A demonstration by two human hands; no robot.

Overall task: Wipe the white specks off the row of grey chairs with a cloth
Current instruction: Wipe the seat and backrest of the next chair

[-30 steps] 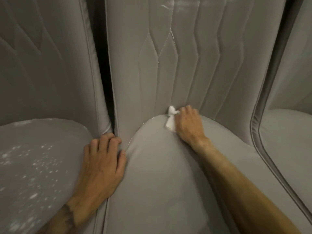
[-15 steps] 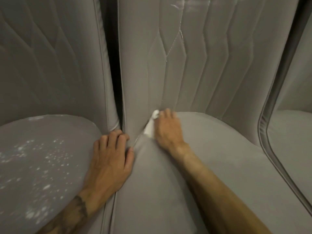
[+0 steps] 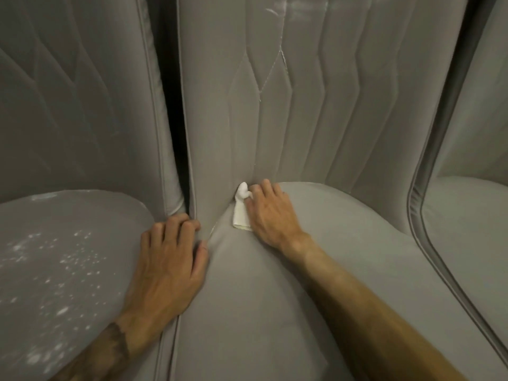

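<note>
Three grey padded chairs stand side by side. My right hand (image 3: 270, 213) holds a small white cloth (image 3: 241, 209) and presses it into the crease where the middle chair's seat (image 3: 275, 312) meets its quilted backrest (image 3: 302, 105). Part of the cloth pokes out past my fingertips. My left hand (image 3: 170, 259) rests on the gap between the left and middle seats, fingers bent over the edge. The left chair's seat (image 3: 55, 270) is dotted with many white specks. A faint white smear (image 3: 288, 8) marks the top of the middle backrest.
A dark narrow gap (image 3: 173, 119) separates the left and middle backrests. The right chair (image 3: 467, 215) shows a piped edge and a seat with no visible specks.
My right hand slid the cloth left along the seat crease, then back a little to the right. The view drifted slightly. My left hand stayed on the gap.
</note>
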